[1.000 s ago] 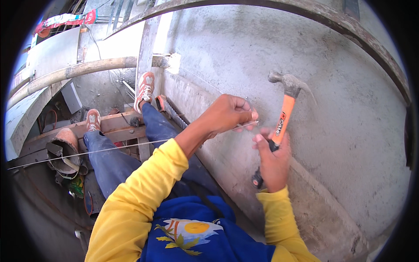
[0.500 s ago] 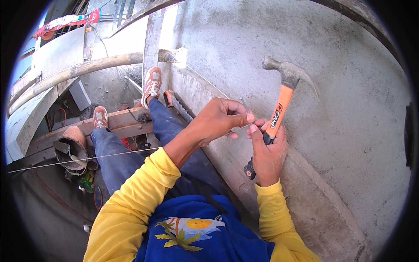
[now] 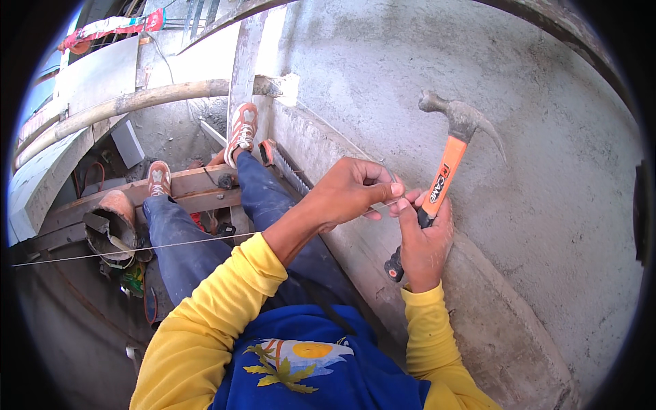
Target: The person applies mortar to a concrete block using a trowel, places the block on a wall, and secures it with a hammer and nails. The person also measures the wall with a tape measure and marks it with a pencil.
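My right hand (image 3: 427,246) is wrapped round the black grip of a claw hammer (image 3: 447,167). Its orange shaft leans up and to the right, with the steel head in front of the grey wall. Close beside it, my left hand (image 3: 348,195) pinches a thin pale string (image 3: 335,131) between thumb and forefinger. The fingertips of both hands nearly meet where the string runs. A thin grey piece, perhaps a nail, shows by the left fingertips, too small to name surely.
A rough concrete wall (image 3: 369,61) and its ledge (image 3: 506,307) rise on the right. My shoes stand on wooden beams (image 3: 198,181). A handsaw (image 3: 290,167) lies against the ledge. A dirty bucket (image 3: 113,229) is at left, below a bamboo pole (image 3: 150,101). A string crosses over my legs.
Both hands and the hammer have shifted slightly to the right in the picture. The left fingers still pinch the string, and the right hand keeps its hold on the hammer.
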A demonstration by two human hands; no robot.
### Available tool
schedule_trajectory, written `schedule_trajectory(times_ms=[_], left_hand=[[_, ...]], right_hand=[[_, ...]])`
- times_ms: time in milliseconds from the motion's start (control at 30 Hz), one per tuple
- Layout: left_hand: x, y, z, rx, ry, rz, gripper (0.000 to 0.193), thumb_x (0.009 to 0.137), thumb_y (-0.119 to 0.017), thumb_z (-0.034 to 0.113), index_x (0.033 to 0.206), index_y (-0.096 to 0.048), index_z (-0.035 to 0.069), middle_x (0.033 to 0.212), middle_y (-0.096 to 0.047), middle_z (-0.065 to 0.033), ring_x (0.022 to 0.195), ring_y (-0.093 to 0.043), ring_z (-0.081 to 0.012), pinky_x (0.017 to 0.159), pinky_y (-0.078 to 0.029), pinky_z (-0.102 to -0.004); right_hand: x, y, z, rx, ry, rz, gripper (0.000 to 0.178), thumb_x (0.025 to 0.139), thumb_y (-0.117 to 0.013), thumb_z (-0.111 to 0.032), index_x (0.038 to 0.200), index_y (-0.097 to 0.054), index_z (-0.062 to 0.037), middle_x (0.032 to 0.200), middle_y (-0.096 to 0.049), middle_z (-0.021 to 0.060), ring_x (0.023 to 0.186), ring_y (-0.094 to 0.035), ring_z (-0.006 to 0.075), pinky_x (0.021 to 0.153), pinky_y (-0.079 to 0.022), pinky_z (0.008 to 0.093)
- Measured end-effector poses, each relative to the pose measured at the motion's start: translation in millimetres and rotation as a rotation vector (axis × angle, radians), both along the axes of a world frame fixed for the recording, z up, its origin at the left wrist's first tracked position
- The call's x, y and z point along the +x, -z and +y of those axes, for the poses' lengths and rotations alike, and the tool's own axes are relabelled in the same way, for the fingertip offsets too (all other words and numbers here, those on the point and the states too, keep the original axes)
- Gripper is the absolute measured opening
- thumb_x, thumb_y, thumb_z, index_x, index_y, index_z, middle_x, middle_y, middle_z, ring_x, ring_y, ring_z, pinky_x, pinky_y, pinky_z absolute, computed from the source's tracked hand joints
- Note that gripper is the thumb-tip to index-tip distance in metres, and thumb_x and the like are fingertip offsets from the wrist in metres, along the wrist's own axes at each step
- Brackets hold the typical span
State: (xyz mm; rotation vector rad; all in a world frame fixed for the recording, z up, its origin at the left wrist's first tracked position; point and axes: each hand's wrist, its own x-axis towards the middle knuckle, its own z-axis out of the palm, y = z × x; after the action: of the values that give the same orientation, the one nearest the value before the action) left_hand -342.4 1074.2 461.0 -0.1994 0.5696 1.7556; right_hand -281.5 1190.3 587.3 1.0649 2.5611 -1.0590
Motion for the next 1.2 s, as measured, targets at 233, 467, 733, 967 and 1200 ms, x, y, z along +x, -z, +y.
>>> schedule_trajectory(times_ms=[233, 467, 733, 967, 1200], left_hand=[[2.3, -0.1, 1.5, -0.025, -0.021, -0.009, 0.025, 0.101, -0.076, 0.028, 0.102, -0.077, 0.003, 0.094, -0.076, -0.0022, 0.086, -0.069, -0.0098, 0.073, -0.059, -0.0281], [5.8, -1.4, 3.9, 0.007, -0.079, -0.024, 0.026, 0.1, -0.078, 0.028, 0.104, -0.076, 0.003, 0.094, -0.075, -0.003, 0.087, -0.07, -0.0109, 0.073, -0.059, -0.0286], [6.5, -2.1, 7.9, -0.024, -0.05, -0.105, 0.027, 0.102, -0.076, 0.029, 0.107, -0.075, 0.003, 0.098, -0.075, -0.0036, 0.093, -0.07, -0.012, 0.075, -0.061, -0.0297], [0.7, 3.4, 3.2, 0.033, -0.042, -0.143, 0.028, 0.102, -0.075, 0.03, 0.108, -0.074, 0.003, 0.1, -0.076, -0.0046, 0.095, -0.071, -0.0133, 0.075, -0.061, -0.0298], [3.3, 5.2, 4.0, 0.026, -0.058, -0.115, 0.027, 0.102, -0.075, 0.028, 0.107, -0.074, 0.002, 0.096, -0.076, -0.0053, 0.09, -0.073, -0.0118, 0.071, -0.061, -0.028]], right_hand=[[0.1, 1.8, -1.1, -0.001, 0.014, -0.005, 0.019, 0.097, -0.067, 0.002, 0.108, -0.052, -0.0021, 0.101, -0.065, 0.0086, 0.087, -0.07, 0.0164, 0.078, -0.056, 0.0325], [-0.3, 1.6, 0.9, -0.057, 0.047, 0.027, 0.019, 0.098, -0.068, 0.002, 0.107, -0.052, -0.0028, 0.102, -0.065, 0.0089, 0.088, -0.071, 0.0163, 0.079, -0.056, 0.0315], [1.9, 3.0, 3.4, -0.113, 0.105, 0.067, 0.025, 0.095, -0.071, 0.005, 0.108, -0.051, -0.0037, 0.109, -0.065, 0.0092, 0.09, -0.07, 0.0154, 0.08, -0.056, 0.0304], [-2.0, 1.3, 2.5, -0.113, 0.08, 0.054, 0.028, 0.094, -0.072, 0.007, 0.109, -0.051, -0.0035, 0.116, -0.066, 0.0124, 0.093, -0.071, 0.0159, 0.08, -0.058, 0.0302], [-2.0, 5.7, 1.4, -0.091, 0.075, 0.073, 0.023, 0.095, -0.071, 0.005, 0.106, -0.053, -0.0029, 0.11, -0.067, 0.0114, 0.089, -0.072, 0.0161, 0.079, -0.058, 0.0314]])
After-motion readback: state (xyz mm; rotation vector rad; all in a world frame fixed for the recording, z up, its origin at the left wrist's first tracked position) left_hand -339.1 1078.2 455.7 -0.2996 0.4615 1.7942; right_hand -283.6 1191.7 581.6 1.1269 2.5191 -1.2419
